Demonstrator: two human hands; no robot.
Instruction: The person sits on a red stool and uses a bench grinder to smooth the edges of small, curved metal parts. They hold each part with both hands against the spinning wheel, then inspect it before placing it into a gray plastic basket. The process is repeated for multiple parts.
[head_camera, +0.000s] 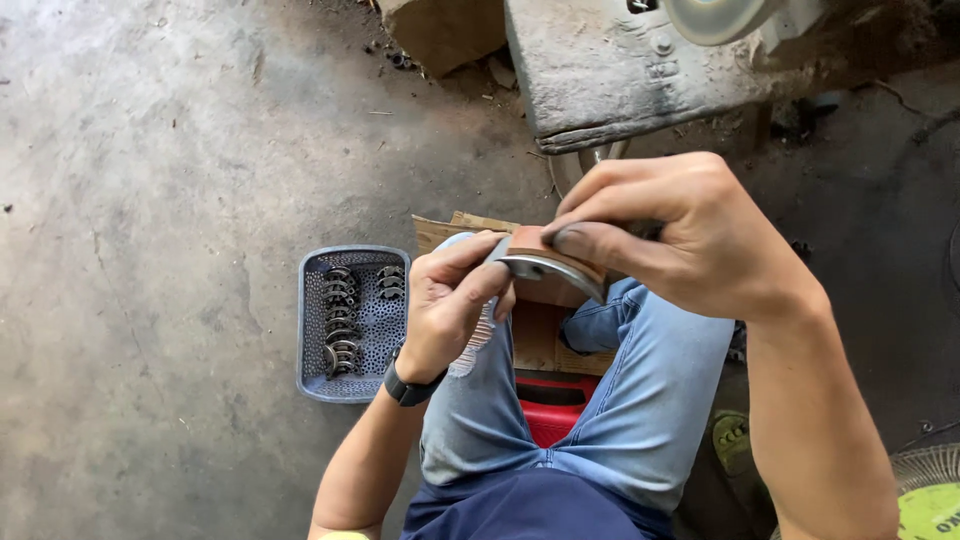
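Observation:
A curved, half-round metal shell (545, 268) sits between both hands above my knees. My left hand (455, 300), with a black watch on its wrist, grips the shell's left end. My right hand (670, 235) presses a small reddish-brown piece (540, 245), which looks like abrasive paper, onto the shell's outer curve with thumb and fingers. I sit on a low red stool (550, 410) in blue jeans.
A grey perforated plastic basket (310, 330) on the concrete floor to my left holds several similar half-round metal shells (340, 320). Brown cardboard (540, 335) lies under my legs. A worn grey metal block (620, 70) stands ahead. A fan guard (925, 490) shows at bottom right.

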